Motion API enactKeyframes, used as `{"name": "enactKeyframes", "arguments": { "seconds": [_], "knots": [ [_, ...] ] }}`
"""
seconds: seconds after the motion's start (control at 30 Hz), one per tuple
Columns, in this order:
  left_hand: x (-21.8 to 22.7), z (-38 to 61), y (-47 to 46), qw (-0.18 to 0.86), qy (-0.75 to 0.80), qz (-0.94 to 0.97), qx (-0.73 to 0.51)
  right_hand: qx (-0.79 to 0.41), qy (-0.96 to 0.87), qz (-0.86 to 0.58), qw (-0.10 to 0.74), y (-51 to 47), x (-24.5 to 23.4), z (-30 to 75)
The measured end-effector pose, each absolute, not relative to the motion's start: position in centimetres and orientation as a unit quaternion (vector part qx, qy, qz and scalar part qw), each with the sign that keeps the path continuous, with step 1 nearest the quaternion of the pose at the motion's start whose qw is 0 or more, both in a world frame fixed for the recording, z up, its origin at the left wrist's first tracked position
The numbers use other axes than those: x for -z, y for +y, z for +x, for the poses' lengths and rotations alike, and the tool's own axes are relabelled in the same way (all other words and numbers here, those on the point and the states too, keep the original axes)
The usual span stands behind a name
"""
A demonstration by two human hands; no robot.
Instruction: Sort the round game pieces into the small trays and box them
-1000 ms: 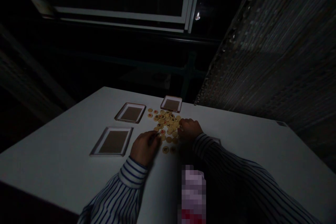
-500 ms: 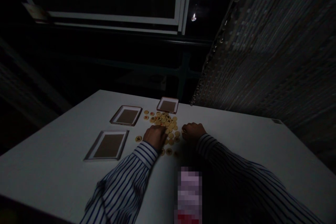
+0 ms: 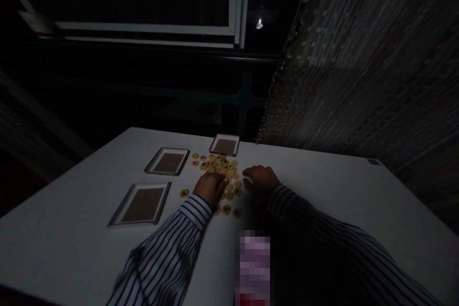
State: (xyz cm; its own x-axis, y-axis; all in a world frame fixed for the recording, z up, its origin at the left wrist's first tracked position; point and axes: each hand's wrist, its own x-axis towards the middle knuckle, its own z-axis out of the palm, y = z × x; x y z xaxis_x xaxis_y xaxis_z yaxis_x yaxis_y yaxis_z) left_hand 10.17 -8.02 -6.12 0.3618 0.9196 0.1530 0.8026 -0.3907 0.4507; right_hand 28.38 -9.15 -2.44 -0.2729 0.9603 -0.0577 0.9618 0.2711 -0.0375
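A heap of round wooden Chinese chess pieces (image 3: 223, 167), several with black or red characters, lies mid-table. My left hand (image 3: 210, 187) rests at the heap's near left side, its fingers bent and closed around a chess piece (image 3: 225, 180) at the fingertips. To the right of the pieces, my right hand (image 3: 261, 179) hovers low with thumb and fingers apart and nothing visible between them. One piece (image 3: 237, 213) with a black mark lies nearest to me, beside others in a short row. Another single piece (image 3: 184, 193) sits left of my left hand.
Three shallow trays stand on the white table (image 3: 322, 191): a grey-rimmed tray (image 3: 163, 203) at the near left, a brown-rimmed tray (image 3: 146, 168) behind it, and a small tray (image 3: 224, 153) behind the heap. A beaded curtain (image 3: 340, 81) hangs at the right. The room is dark.
My right hand's fingers have spread from a closed pose, near the same place. My left hand stays at the heap. The whole view has shifted slightly.
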Motion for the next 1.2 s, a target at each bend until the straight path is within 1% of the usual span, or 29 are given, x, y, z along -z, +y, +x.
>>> {"name": "enactKeyframes", "arguments": {
  "seconds": [0.13,0.2,0.27,0.33,0.43,0.67,0.8,0.9,1.03,1.1,1.2],
  "knots": [
    [5.7,9.4,-8.1,0.324,0.516,0.732,-0.304,0.074,0.837,0.539,-0.055,-8.8,2.9,27.7],
    [5.2,9.1,-8.3,0.404,0.489,0.696,-0.336,0.098,0.848,0.510,-0.108,-8.7,3.2,27.2],
    [4.7,8.8,-8.7,0.456,0.475,0.668,-0.348,0.129,0.849,0.486,-0.161,-8.7,3.2,26.6],
    [4.3,8.5,-9.1,0.482,0.482,0.645,-0.345,0.162,0.842,0.471,-0.205,-8.7,3.2,26.0],
    [4.2,8.1,-9.4,0.501,0.491,0.623,-0.347,0.206,0.822,0.470,-0.247,-8.8,3.0,25.3],
    [4.4,7.1,-9.6,0.535,0.490,0.571,-0.384,0.273,0.781,0.490,-0.277,-8.5,3.4,23.9],
    [4.4,6.4,-9.6,0.520,0.509,0.560,-0.397,0.291,0.773,0.488,-0.283,-8.3,3.8,23.0],
    [4.5,5.4,-9.3,0.473,0.538,0.584,-0.382,0.305,0.769,0.481,-0.291,-7.9,4.0,22.4],
    [4.6,3.1,-8.2,0.365,0.615,0.617,-0.329,0.307,0.757,0.499,-0.289,-7.5,3.9,22.7],
    [4.8,1.9,-7.4,0.290,0.659,0.632,-0.287,0.290,0.760,0.510,-0.280,-7.3,3.9,23.0],
    [5.1,0.6,-6.5,0.209,0.687,0.656,-0.233,0.256,0.774,0.520,-0.255,-7.1,3.9,23.3]
  ]
}}
